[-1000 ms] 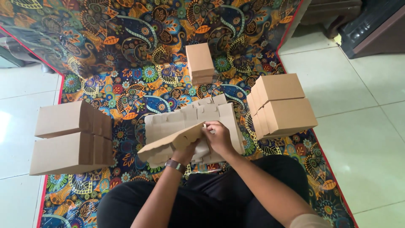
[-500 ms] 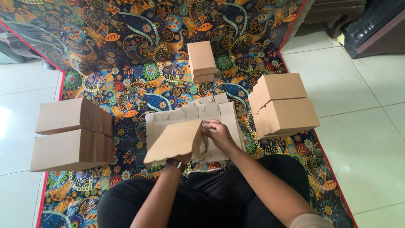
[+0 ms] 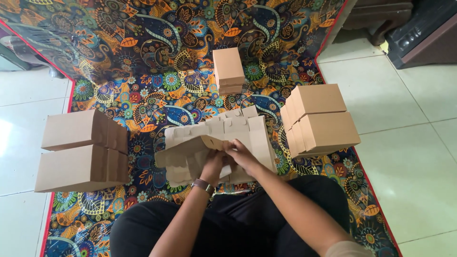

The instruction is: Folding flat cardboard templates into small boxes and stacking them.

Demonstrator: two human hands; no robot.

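I sit on a patterned carpet [image 3: 143,57] with a pile of flat brown cardboard box blanks [image 3: 238,131] before my knees. My left hand [image 3: 213,164], with a watch on its wrist, and my right hand [image 3: 243,154] both grip one partly folded cardboard blank [image 3: 183,152], lifted off the pile. Its flaps stick out to the left. The two hands touch each other at the blank's right end.
Two stacked folded boxes [image 3: 81,147] lie at the left carpet edge. Two more folded boxes [image 3: 321,119] stand at the right. A small stack of boxes [image 3: 228,69] stands further back. White floor tiles [image 3: 409,143] flank the carpet; dark furniture [image 3: 419,33] at top right.
The blank has been folded further and lowered toward the pile, its left flaps now lying flatter. Both hands have shifted slightly toward me.
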